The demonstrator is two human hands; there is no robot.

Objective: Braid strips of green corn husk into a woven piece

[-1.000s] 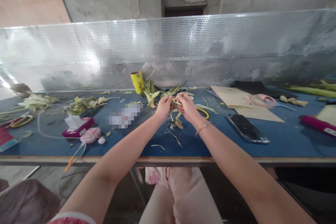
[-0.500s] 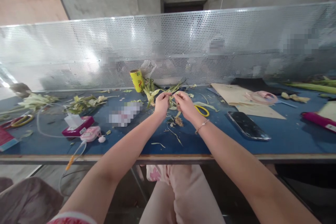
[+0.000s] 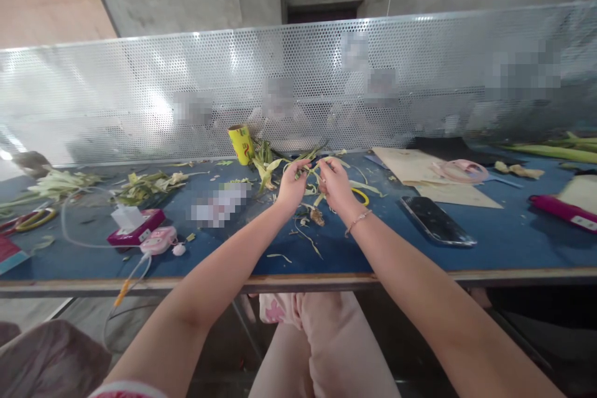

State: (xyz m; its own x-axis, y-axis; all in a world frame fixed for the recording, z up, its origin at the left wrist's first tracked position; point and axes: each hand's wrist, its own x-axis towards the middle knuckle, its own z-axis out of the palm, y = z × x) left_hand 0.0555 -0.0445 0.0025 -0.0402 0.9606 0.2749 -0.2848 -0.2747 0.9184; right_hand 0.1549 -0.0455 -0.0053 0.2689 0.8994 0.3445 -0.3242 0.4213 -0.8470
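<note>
My left hand (image 3: 293, 186) is pinched closed over the middle of the blue table, a thin green leaf strip (image 3: 303, 168) at its fingertips. Close by on the right, my right hand (image 3: 334, 186) is also pinched closed; its fingers hide most of what they hold, seemingly part of the same greenery. Below the hands lie a brown dried clump (image 3: 317, 216) and thin loose strips (image 3: 310, 239). Just left of my left hand is a bunch of pale green leaves (image 3: 267, 171). Partly behind my right wrist shows a yellow loop handle (image 3: 362, 196).
A yellow tube (image 3: 240, 146) stands at the back. To the right lie a phone (image 3: 436, 221), brown paper (image 3: 410, 174) and a pink tape ring (image 3: 461, 171). A magenta box (image 3: 140, 228), a pink case (image 3: 158, 240) and cables sit left. A perforated metal screen (image 3: 317, 74) closes the back.
My hands have moved slightly apart, the right one shifting right, and more of the green strips shows between them. The view has turned a little.
</note>
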